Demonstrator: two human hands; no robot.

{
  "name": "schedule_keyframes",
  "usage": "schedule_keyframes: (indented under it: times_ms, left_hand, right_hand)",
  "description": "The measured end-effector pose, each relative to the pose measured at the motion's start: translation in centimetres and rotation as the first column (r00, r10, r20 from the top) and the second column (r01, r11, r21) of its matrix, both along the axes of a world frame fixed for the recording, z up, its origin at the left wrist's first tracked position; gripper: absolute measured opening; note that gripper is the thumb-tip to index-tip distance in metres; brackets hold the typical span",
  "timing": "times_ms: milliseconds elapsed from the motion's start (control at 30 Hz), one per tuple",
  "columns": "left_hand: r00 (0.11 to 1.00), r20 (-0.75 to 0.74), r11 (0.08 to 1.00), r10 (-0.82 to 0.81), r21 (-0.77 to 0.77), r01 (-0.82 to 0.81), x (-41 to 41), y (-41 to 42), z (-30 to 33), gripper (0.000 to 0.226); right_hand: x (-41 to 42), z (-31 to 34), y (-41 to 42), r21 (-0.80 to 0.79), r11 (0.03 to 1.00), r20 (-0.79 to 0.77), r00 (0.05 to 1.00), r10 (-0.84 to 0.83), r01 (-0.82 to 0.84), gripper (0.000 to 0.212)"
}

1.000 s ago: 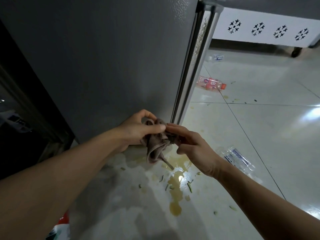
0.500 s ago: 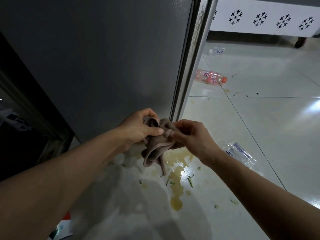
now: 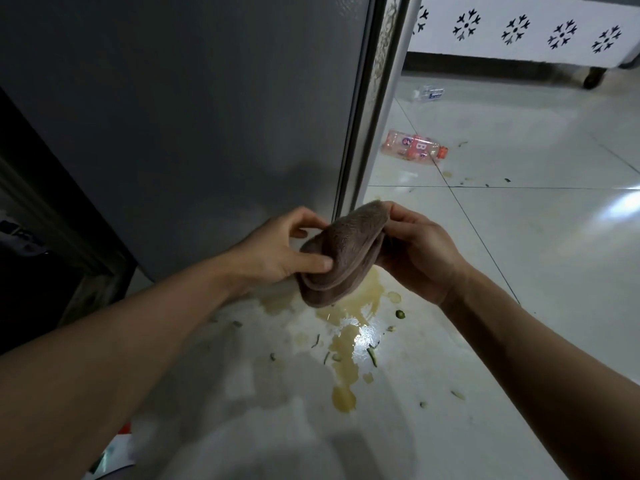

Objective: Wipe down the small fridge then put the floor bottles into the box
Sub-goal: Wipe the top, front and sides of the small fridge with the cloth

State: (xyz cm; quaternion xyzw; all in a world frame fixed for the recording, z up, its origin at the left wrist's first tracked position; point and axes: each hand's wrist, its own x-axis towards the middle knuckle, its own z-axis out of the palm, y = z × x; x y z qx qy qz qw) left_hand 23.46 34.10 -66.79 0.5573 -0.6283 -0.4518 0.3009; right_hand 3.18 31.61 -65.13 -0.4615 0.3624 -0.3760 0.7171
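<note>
Both hands raised in front of the fridge (image 3: 194, 126), low near its grey side panel and just left of the metal door edge. Left hand (image 3: 277, 251) curled on the brown cloth (image 3: 343, 251), thumb pressed flat across the front fold, other fingers tucked behind it. Right hand (image 3: 419, 251) pinching the cloth's upper right edge, fingertips bent over the top, palm turned inward. Cloth folded into a thick pad with a rounded lower fold (held in the air, not touching the fridge). Beneath it on the white tiled floor (image 3: 519, 271), a yellowish spill (image 3: 346, 341) running toward the camera, with small green scraps scattered around. Pink bottle (image 3: 414, 148) lying on its side beyond the door edge, orange cap pointing right. Clear bottle (image 3: 427, 93) farther back, also on its side, near the white cabinet (image 3: 519, 32) with snowflake cut-outs. No box in view.
</note>
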Motion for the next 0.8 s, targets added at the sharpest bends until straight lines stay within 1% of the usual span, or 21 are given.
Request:
schedule_keyframes:
  times_ms: [33,67,133,167,200,233,267,300,333,367,433,467,533,567,600,633,667,700,733,767,800]
  left_hand:
    - [0.998,-0.027,0.997,-0.062,0.033,0.063,-0.2,0.1,-0.2,0.040]
    - [0.994,-0.060,0.994,-0.094,0.056,0.097,-0.5,0.2,-0.4,0.040]
    - [0.986,-0.129,0.988,-0.101,0.103,0.115,-1.1,0.3,-0.7,0.028]
    - [0.988,-0.139,0.989,-0.062,0.125,0.079,-1.4,0.4,-0.9,0.027]
    - [0.992,-0.122,0.990,-0.022,0.137,0.039,-1.7,0.5,-1.1,0.025]
    - [0.997,-0.068,0.991,0.020,0.133,-0.010,-1.8,0.5,-1.5,0.021]
    - [0.999,-0.001,0.992,0.052,0.115,-0.051,-1.8,0.5,-1.9,0.016]
    - [0.996,0.052,0.992,0.075,0.095,-0.079,-2.0,0.5,-2.2,0.012]
    - [0.992,0.077,0.992,0.095,0.074,-0.101,-2.1,0.5,-2.5,0.011]
    - [0.991,0.070,0.990,0.116,0.068,-0.120,-2.3,0.5,-2.7,0.011]
    - [0.994,-0.017,0.988,0.111,0.107,-0.109,-2.7,0.3,-3.1,0.015]
    - [0.995,-0.079,0.987,0.064,0.154,-0.052,-2.9,0.3,-3.1,0.020]
    - [0.980,-0.198,0.959,-0.033,0.270,0.087,-3.3,0.3,-3.2,0.030]
    - [0.971,-0.233,0.937,-0.056,0.324,0.132,-3.4,0.3,-3.3,0.035]
    - [0.971,-0.229,0.923,-0.064,0.357,0.146,-3.6,0.3,-3.5,0.036]
    - [0.983,-0.173,0.927,-0.064,0.356,0.123,-3.8,0.3,-3.7,0.035]
    - [0.997,-0.055,0.949,-0.051,0.308,0.065,-4.0,0.1,-3.9,0.032]
    - [0.996,0.090,0.975,-0.015,0.222,-0.005,-3.9,-0.1,-4.1,0.031]
    - [0.976,0.216,0.991,0.038,0.117,-0.064,-3.7,-0.3,-4.2,0.030]
    - [0.949,0.306,0.996,0.078,0.022,-0.089,-3.3,-0.5,-4.1,0.030]
    - [0.924,0.370,0.995,0.094,-0.055,-0.079,-2.9,-0.7,-4.1,0.031]
  right_hand:
    - [0.0,0.0,-0.1,-0.001,1.000,0.007,1.000,-0.006,0.006,0.022]
    - [0.1,-0.3,0.0,0.002,1.000,0.002,1.000,-0.017,0.017,0.022]
    - [0.4,-1.0,0.3,0.014,0.996,-0.056,0.995,-0.083,0.084,0.021]
    - [0.4,-1.5,0.4,-0.003,0.989,-0.129,0.980,-0.148,0.149,0.020]
    - [0.4,-2.0,0.3,-0.043,0.974,-0.237,0.945,-0.224,0.221,0.018]
    - [0.1,-2.5,0.3,-0.092,0.956,-0.348,0.890,-0.294,0.280,0.020]
    - [-0.1,-2.8,0.5,-0.138,0.941,-0.426,0.839,-0.338,0.309,0.026]
    - [-0.3,-3.0,0.7,-0.168,0.939,-0.450,0.824,-0.344,0.299,0.031]
    - [-0.3,-3.2,1.1,-0.179,0.949,-0.438,0.843,-0.312,0.259,0.035]
    - [-0.2,-3.6,1.7,-0.165,0.966,-0.414,0.875,-0.252,0.199,0.039]
    - [0.4,-4.6,2.8,-0.073,0.993,-0.360,0.926,-0.118,0.098,0.049]
    - [0.7,-5.3,3.2,-0.018,0.995,-0.323,0.942,-0.096,0.095,0.052]
    - [0.7,-6.4,3.5,0.033,0.987,-0.299,0.943,-0.143,0.160,0.055]
    - [0.6,-6.9,3.5,0.022,0.980,-0.321,0.929,-0.183,0.200,0.053]
    - [0.4,-7.4,3.4,0.002,0.972,-0.360,0.907,-0.218,0.234,0.051]
    - [0.2,-7.9,3.2,-0.020,0.964,-0.413,0.876,-0.248,0.264,0.048]
    - [-0.1,-8.5,2.9,-0.033,0.954,-0.465,0.841,-0.278,0.297,0.046]
    - [-0.4,-9.1,2.6,-0.039,0.941,-0.504,0.807,-0.308,0.335,0.045]
    - [-0.6,-9.6,2.2,-0.042,0.927,-0.526,0.781,-0.338,0.373,0.045]
    - [-0.9,-10.2,1.7,-0.051,0.912,-0.534,0.760,-0.370,0.408,0.046]
    - [-1.2,-10.7,1.2,-0.066,0.896,-0.533,0.743,-0.404,0.439,0.046]
